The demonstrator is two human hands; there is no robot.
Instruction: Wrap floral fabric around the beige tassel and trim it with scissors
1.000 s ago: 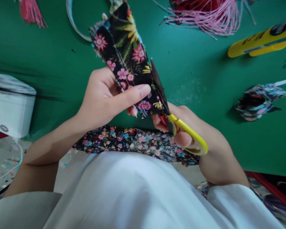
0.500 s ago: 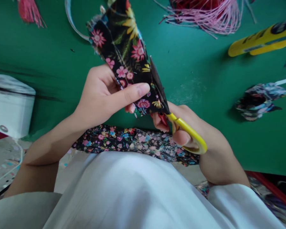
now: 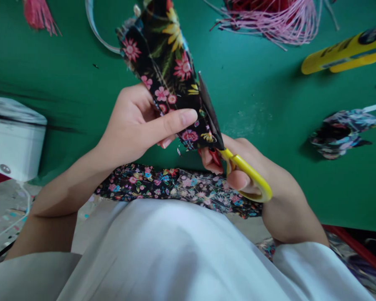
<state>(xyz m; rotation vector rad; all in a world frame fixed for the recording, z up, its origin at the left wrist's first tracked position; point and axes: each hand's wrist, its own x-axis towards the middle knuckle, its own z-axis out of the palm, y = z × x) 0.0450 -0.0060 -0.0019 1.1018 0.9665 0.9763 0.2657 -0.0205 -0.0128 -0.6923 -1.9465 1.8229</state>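
Observation:
My left hand (image 3: 141, 121) grips a strip of black floral fabric (image 3: 171, 69), its thumb on top and its fingers behind. The strip points away from me, with a frayed edge at its upper left. In my right hand (image 3: 238, 167) are scissors (image 3: 252, 175) with yellow handles and dark blades, the thumb through one loop. The blades lie along the right edge of the strip, near my left thumb tip. How far they are apart is hard to make out. Below my hands, another floral fabric piece (image 3: 156, 182) lies along the table's front edge, against my shirt.
On the green table (image 3: 81, 79), a white box-shaped device (image 3: 17, 142) with a cable stands at left. Pink cords (image 3: 288, 25) and a red tassel (image 3: 39, 16) lie at the back. At right are a yellow tube-shaped thing (image 3: 341, 52) and a bunched floral cloth (image 3: 341, 131).
The fabric strip and the fingers under it have shifted very slightly. The scissors stay at the strip's right edge, almost unmoved.

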